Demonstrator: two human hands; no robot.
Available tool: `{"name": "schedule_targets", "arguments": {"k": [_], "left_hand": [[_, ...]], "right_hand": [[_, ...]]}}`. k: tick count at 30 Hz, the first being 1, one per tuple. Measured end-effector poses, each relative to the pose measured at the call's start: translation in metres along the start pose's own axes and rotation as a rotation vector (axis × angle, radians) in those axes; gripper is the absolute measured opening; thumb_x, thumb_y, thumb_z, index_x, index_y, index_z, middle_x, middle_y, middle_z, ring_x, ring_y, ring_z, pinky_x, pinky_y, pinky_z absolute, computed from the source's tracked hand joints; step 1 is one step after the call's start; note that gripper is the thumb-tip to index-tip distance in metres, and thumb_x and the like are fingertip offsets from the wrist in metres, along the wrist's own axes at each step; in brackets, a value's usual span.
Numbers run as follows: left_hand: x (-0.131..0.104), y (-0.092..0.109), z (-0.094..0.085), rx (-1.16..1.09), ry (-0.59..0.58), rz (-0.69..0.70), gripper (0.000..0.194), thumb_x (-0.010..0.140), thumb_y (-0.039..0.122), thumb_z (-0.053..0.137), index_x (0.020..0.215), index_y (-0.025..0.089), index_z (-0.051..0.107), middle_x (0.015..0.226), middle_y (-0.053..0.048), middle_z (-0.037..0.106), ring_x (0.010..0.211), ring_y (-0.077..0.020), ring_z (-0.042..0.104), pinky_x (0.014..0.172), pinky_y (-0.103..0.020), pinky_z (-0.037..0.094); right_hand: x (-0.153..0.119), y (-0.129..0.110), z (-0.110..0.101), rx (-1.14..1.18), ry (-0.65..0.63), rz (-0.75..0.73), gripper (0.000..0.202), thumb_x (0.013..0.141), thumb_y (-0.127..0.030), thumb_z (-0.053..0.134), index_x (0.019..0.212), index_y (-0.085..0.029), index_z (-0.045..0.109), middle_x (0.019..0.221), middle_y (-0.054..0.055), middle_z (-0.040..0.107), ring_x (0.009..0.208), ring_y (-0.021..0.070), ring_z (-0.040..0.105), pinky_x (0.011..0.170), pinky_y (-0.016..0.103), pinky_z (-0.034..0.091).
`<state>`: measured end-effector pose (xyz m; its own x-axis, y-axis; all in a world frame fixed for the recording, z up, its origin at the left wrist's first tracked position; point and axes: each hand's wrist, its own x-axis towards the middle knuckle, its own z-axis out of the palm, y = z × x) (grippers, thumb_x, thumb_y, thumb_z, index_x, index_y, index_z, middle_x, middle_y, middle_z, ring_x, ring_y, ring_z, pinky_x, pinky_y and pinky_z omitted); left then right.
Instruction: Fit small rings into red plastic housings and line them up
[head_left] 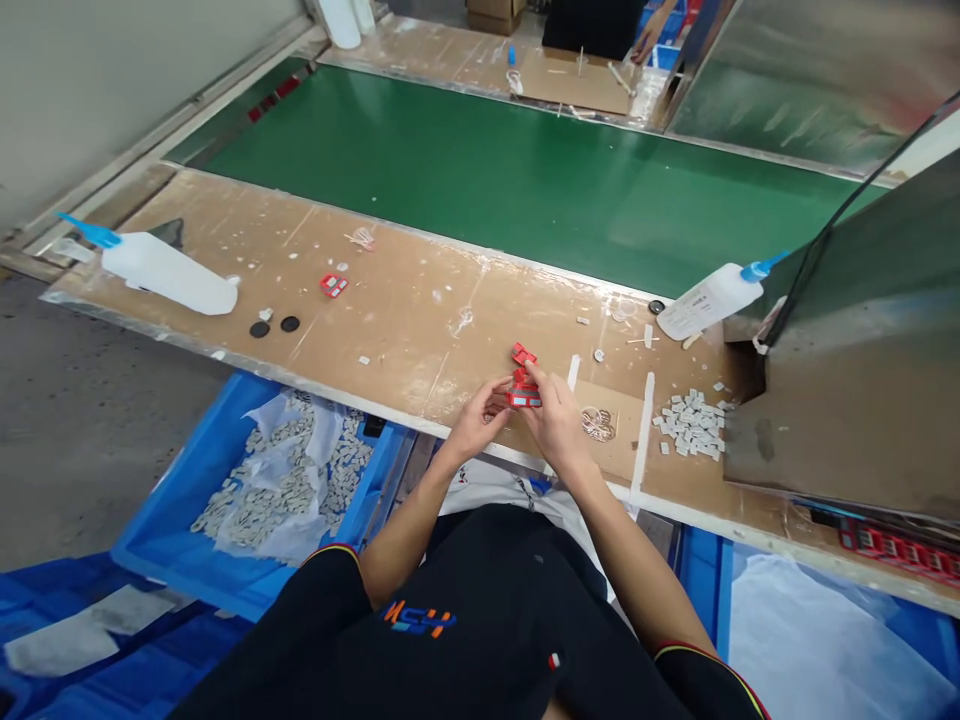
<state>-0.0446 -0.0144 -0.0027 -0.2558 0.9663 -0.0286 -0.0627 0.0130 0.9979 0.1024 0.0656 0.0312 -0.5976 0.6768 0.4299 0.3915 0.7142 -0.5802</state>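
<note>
Red Part Held at Near Edge of Bench

The red part (525, 397) is between the two hands, at the near edge of the bench (405, 330). Right hand (556, 418): fingers closed on the part from its right side. Left hand (480, 420): fingers curled, tips at the part's left side — whether they grip it cannot be told. A second red piece (524, 354) sits just beyond; whether it is joined to the first is unclear.

Right of the hands: a coil of thin rings (598, 424), then a pile of small pale tiles (691, 422) — a white strip (643, 432) lies between.
</note>
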Motion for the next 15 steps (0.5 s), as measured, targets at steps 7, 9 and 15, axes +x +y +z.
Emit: {"name": "schedule_targets", "arguments": {"k": [7, 9, 15], "left_hand": [[-0.015, 0.014, 0.032, -0.163, -0.350, -0.094, 0.069, 0.074, 0.048, 0.085, 0.133, 0.021, 0.061, 0.121, -0.012, 0.072, 0.105, -0.0250, 0.071, 0.088, -0.032, 0.057], [-0.017, 0.009, 0.040, -0.068, -0.306, -0.091, 0.058, 0.074, 0.045, 0.085, 0.123, 0.020, 0.068, 0.113, -0.010, 0.074, 0.101, -0.0242, 0.071, 0.088, -0.032, 0.056], [-0.007, -0.010, 0.053, 0.113, -0.299, -0.127, 0.040, 0.075, 0.035, 0.083, 0.109, 0.017, 0.069, 0.095, -0.005, 0.072, 0.088, -0.0204, 0.069, 0.081, -0.029, 0.055]], "right_hand": [[-0.057, -0.022, -0.043, -0.012, -0.066, 0.136, 0.071, 0.093, -0.008, 0.049, 0.159, -0.029, 0.031, 0.118, 0.013, 0.060, 0.104, 0.0281, 0.065, 0.085, 0.042, 0.059], [-0.076, -0.020, -0.055, 0.072, -0.093, 0.150, 0.070, 0.094, -0.012, 0.051, 0.158, -0.031, 0.030, 0.126, 0.013, 0.056, 0.107, 0.0265, 0.066, 0.086, 0.041, 0.060], [-0.105, 0.022, -0.063, 0.196, 0.171, 0.426, 0.043, 0.093, -0.032, 0.064, 0.134, -0.020, 0.056, 0.097, 0.008, 0.066, 0.070, 0.0182, 0.062, 0.067, 0.034, 0.058]]}}
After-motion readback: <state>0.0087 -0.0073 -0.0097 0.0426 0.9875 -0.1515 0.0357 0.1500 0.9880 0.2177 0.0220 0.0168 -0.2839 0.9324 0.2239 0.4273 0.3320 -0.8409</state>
